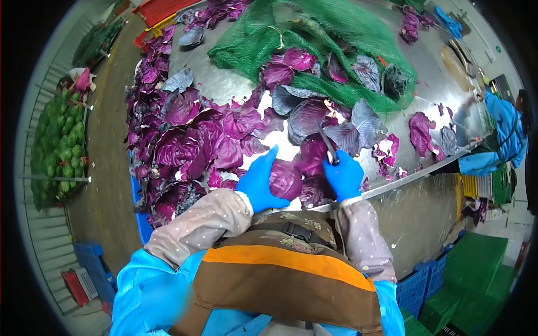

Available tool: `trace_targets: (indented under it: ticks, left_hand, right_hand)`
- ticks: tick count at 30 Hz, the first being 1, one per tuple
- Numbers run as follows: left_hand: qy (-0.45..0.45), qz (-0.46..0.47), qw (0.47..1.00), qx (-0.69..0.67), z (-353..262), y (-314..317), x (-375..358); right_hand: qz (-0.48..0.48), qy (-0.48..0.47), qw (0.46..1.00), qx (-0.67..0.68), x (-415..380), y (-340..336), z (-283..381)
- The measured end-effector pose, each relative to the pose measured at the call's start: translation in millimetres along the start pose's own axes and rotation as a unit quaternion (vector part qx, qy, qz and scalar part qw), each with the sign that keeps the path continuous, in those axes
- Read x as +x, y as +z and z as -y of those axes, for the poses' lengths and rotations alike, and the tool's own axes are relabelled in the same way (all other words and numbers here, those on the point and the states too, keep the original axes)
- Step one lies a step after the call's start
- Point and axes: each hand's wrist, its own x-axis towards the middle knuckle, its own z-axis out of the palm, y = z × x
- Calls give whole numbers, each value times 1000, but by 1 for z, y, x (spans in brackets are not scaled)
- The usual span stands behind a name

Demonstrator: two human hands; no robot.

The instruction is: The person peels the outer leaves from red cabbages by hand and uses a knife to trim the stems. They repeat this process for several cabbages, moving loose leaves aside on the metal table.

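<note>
My left hand (pixel 259 180), in a blue glove, is cupped around the left side of a round red cabbage (pixel 285 180) at the near edge of the metal table (pixel 218 84). My gloved right hand (pixel 343 175) is wrapped around the handle of a knife (pixel 326 140), its blade pointing away from me. Behind the held head lies more red cabbage (pixel 311 155), close to the blade. Loose purple outer leaves (pixel 188 148) are heaped to the left. A dark-leaved cabbage (pixel 307 119) sits just beyond the knife.
A green mesh bag (pixel 241 45) is spread over the far table, with cabbages in and around it. At the right, another person in blue (pixel 496 134) stands by the table. Green cabbages in netting (pixel 61 145) are stacked at left; green crates (pixel 476 257) stand at lower right.
</note>
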Motion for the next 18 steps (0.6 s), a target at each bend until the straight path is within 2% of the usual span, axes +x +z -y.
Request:
trace_targets:
  ticks: [2,5,8,10,12,14,16,18]
  left_hand:
    - [11,-23,999,-27,12,9,-1]
    - [-16,-58,996,-68,13,13,-3]
    - [21,-51,997,-49,10,15,0]
    - [50,-21,999,-1,9,10,1]
    - [86,-14,995,41,7,-1,-2]
    - [-17,-30,999,-11,4,-3,-4]
    - [-145,-19,986,-82,4,2,-3]
    - [-93,-32,990,-100,27,3,-5]
  right_hand:
    - [27,37,997,-57,7,11,-33]
    - [-91,20,988,126,-5,-15,-14]
    - [20,-114,965,237,-24,-20,19]
    - [97,-141,957,232,-22,-25,41]
    - [93,-156,949,258,-11,1,36]
    - [103,-177,948,242,-2,21,33]
    - [144,-110,961,208,2,32,36]
    - [198,-54,971,122,17,31,33]
